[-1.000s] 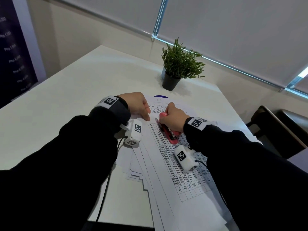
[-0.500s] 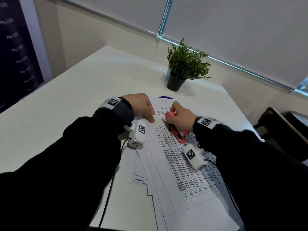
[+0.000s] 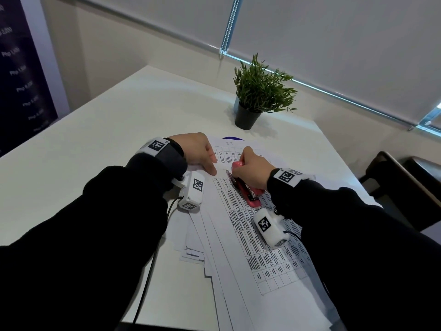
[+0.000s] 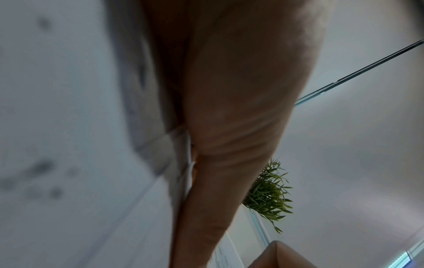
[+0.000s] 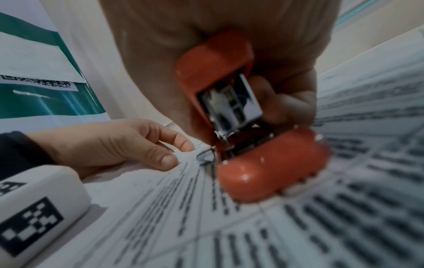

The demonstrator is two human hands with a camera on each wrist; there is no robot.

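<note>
Hands barely shifted. Centre frame, the right hand [image 3: 253, 173] grips a glossy red stapler [image 3: 250, 199], metal insides showing. The left hand [image 3: 198, 150] presses papers [image 3: 226, 235] with relaxed fingertips.

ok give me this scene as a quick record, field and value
activity: stapling a stack of printed sheets
right hand: grips the red stapler from above
left hand: fingertips press the sheets beside the stapler
stapler: lies on the top sheet
surface: white table
background: potted plant behind the sheets
</note>
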